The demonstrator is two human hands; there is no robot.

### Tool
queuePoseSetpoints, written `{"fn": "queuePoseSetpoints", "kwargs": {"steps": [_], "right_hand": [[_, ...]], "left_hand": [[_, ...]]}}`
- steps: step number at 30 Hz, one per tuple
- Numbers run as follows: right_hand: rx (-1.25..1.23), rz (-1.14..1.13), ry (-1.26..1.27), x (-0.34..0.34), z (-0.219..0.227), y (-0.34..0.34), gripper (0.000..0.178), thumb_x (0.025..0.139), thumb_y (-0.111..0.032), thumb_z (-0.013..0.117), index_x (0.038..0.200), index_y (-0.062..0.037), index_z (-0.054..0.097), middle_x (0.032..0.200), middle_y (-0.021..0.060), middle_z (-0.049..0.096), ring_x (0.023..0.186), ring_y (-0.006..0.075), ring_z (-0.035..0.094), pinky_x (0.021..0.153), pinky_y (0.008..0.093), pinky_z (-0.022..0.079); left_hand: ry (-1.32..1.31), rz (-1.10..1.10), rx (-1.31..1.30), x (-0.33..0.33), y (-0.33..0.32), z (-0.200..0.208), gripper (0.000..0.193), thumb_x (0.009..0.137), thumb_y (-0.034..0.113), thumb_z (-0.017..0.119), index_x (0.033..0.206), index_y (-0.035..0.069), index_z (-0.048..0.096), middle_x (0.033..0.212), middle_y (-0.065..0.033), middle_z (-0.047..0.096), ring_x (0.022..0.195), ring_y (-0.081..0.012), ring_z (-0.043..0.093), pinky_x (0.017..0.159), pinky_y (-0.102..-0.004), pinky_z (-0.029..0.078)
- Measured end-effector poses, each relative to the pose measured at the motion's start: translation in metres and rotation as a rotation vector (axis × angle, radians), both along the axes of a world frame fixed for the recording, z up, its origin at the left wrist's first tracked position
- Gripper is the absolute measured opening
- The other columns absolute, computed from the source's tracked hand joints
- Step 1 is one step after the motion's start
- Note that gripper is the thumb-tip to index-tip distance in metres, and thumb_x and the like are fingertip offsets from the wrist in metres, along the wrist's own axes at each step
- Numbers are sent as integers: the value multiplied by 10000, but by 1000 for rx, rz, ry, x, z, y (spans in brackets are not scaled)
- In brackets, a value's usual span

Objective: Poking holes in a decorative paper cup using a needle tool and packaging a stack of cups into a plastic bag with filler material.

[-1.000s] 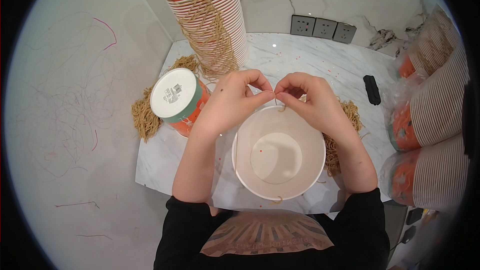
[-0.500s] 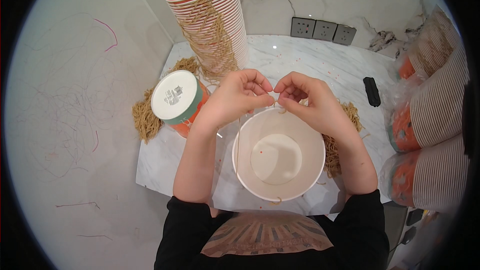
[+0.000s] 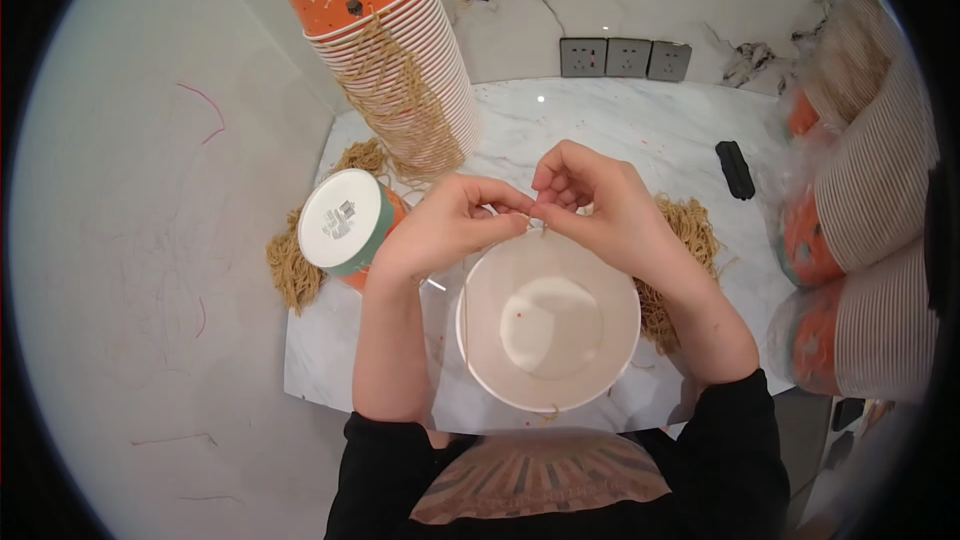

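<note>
A large white paper bucket (image 3: 490, 360) stands mouth up before me on the marbled table. Over its far rim, my left hand (image 3: 455, 225) pinches a thin tan cord (image 3: 466, 315), its thumb and forefinger pressed together. My right hand (image 3: 600, 205) meets it there, thumb and fingers closed on the same cord; the fingers hide most of what is between them. One length of cord runs down along the bucket's left side. A short bit of cord also shows at the near rim, where I cannot tell how it is fixed.
Left of the bucket lies an orange and green tub (image 3: 345, 220), base showing, by a heap of tan cords (image 3: 293, 270). More cord (image 3: 690, 240) lies beside my right forearm. Behind rises a tall bucket stack (image 3: 440, 70) draped with cords. Bagged stacks (image 3: 880, 320) line the right; a black object (image 3: 735, 170) lies nearby.
The whole view has shifted slightly. My left fingers have drawn together and both hands sit closer to each other, near the far rim, still on the cord.
</note>
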State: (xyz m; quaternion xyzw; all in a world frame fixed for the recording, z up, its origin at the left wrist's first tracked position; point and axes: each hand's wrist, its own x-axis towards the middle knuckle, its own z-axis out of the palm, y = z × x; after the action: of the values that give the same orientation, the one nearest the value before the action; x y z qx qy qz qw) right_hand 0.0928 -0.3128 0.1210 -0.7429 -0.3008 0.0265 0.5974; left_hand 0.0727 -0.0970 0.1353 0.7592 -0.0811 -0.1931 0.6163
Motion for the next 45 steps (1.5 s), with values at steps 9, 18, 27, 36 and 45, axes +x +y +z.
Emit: {"fn": "queuePoseSetpoints", "kwargs": {"steps": [9, 18, 27, 36, 45], "right_hand": [[-21, 3, -45, 1, 2, 1, 154, 851, 0, 678, 959, 31, 572, 823, 79, 669, 744, 136, 649, 701, 267, 545], [-75, 8, -73, -2, 4, 0, 141, 811, 14, 669, 933, 36, 604, 924, 114, 659, 754, 185, 679, 703, 303, 544], [-274, -68, -234, -8, 2, 4, 193, 769, -53, 807, 859, 37, 661, 949, 75, 611, 789, 174, 640, 736, 299, 533], [-157, -105, -180, -5, -1, 7, 109, 821, -29, 732, 876, 47, 677, 918, 116, 619, 735, 211, 681, 679, 323, 563], [-242, -120, -301, -10, -4, 8, 90, 799, -5, 701, 879, 25, 673, 917, 113, 622, 715, 252, 686, 654, 352, 555]], "left_hand": [[-18, -1, -30, 5, -1, -8, 188, 880, 125, 745, 989, -27, 732, 834, 4, 687, 750, -32, 589, 646, -201, 456], [-19, 48, -41, 6, -3, -3, 116, 875, 123, 694, 895, 9, 706, 821, -15, 700, 732, -31, 589, 616, -190, 422], [33, 80, -112, 16, -7, -16, 105, 861, 126, 681, 819, 30, 677, 717, 14, 635, 570, -22, 455, 510, -195, 330], [104, 111, -182, 20, -5, -22, 96, 853, 131, 685, 851, 38, 661, 724, 38, 591, 611, -29, 498, 503, -191, 349], [94, 91, -183, 21, -7, -26, 50, 857, 52, 647, 901, 53, 669, 732, 56, 580, 621, -5, 493, 506, -162, 348]]}}
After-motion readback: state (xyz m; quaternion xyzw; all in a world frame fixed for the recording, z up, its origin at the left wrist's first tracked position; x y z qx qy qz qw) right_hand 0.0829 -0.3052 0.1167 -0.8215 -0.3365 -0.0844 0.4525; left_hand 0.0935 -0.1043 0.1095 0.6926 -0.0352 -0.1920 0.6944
